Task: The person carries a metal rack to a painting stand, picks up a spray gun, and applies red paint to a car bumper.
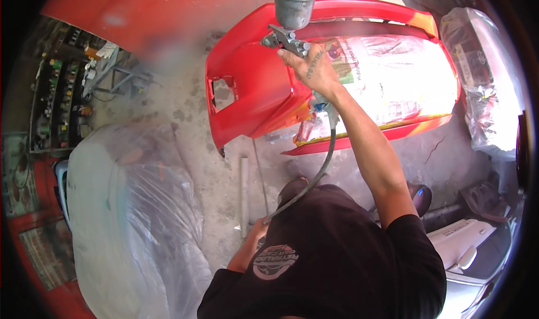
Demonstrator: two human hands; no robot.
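A metal paint spray gun point(283, 41) with a round cup on top is gripped in my right hand point(315, 71), the fingers wrapped round its handle. It hangs over the left part of a red car bumper point(252, 89), apart from it, its nozzle toward the left. A grey air hose point(325, 164) runs from the base of the handle down in a curve to my left hand point(256, 233). That hand is closed round the hose beside my body, its fingers partly hidden. Printed paper and plastic masking point(398, 77) cover the bumper's middle, and orange-yellow patches show at its right end.
Plastic sheeting covers a large form point(135, 223) at left and another wrapped item point(477, 83) at right. Shelves of bottles point(56, 94) and a metal stand point(120, 74) are at far left. A red panel point(135, 16) rises behind; a car door point(463, 243) is at lower right.
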